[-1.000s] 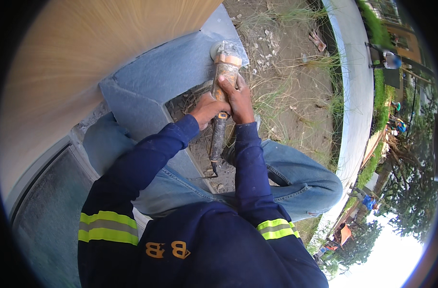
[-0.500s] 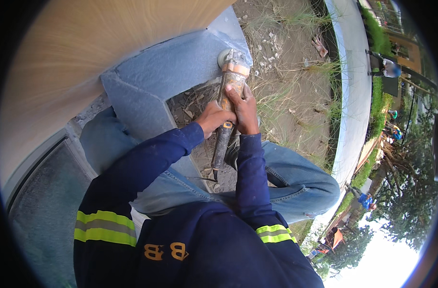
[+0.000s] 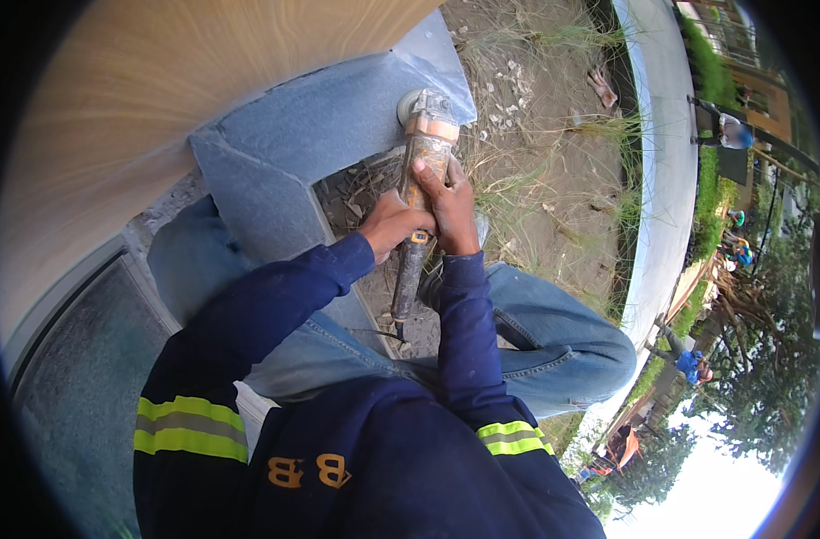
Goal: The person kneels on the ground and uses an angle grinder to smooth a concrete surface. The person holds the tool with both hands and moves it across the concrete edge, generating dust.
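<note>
Both my hands are wrapped round a worn, dust-caked angle grinder point(image 3: 428, 148). My left hand point(image 3: 396, 223) grips the rear of its body from the left side. Further forward, my right hand point(image 3: 451, 207) holds from the right, its thumb along the top. The grinder's pale disc point(image 3: 413, 103) lies at the outer edge of a grey stone slab point(image 3: 329, 112); whether it touches the stone I cannot tell. A power cord point(image 3: 399, 332) leaves the tail end of the tool near my legs.
A smooth tan wall point(image 3: 185, 63) rises behind the slab. Another grey slab point(image 3: 257, 198) joins it at an angle. Dry soil point(image 3: 536, 180) with grass and stone chips lies to the right, bounded by a pale concrete curb point(image 3: 666, 180). Several people are in the distance at far right.
The grinder and both hands have shifted slightly left along the slab's edge. My grip is unchanged.
</note>
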Demonstrator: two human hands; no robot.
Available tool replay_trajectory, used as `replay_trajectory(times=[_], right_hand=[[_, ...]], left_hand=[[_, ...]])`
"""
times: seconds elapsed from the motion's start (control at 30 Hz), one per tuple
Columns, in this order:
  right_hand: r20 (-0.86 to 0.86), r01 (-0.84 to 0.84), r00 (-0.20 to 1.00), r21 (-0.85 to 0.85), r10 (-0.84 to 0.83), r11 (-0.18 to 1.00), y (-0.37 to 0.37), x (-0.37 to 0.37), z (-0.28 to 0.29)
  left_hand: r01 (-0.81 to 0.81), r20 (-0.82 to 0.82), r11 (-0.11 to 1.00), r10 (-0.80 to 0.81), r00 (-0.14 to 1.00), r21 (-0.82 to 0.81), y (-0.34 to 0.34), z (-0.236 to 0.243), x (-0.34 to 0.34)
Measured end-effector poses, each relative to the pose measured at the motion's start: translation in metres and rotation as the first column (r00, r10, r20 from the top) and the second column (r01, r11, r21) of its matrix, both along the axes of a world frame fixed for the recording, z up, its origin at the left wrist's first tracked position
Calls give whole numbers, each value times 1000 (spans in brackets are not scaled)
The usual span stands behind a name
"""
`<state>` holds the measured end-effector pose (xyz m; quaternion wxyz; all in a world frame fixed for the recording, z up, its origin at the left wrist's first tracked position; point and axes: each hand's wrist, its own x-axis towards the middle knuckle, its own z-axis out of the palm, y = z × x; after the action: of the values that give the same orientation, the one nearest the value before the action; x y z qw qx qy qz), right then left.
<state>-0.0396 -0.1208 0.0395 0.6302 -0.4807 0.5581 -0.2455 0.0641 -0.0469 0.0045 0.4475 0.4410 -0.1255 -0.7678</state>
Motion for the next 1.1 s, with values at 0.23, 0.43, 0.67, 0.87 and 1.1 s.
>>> replay_trajectory(times=[0.23,0.43,0.67,0.87,1.1], right_hand=[[30,-36,999,-7,36,999,-31,26,-10],[-14,-189,982,-39,189,981,-9,35,-7],[10,-88,996,4,88,996,-3,17,2],[-20,-149,989,-7,149,989,-17,40,0],[-23,-238,971,-1,238,971,14,45,0]], left_hand=[[-36,13,999,36,999,13,-29,-5,24],[-181,40,983,180,983,26,10,-1,22],[-97,-20,995,97,995,-17,4,3,10],[-169,1,985,169,986,25,-2,3,26],[-230,6,972,230,973,44,37,8,28]])
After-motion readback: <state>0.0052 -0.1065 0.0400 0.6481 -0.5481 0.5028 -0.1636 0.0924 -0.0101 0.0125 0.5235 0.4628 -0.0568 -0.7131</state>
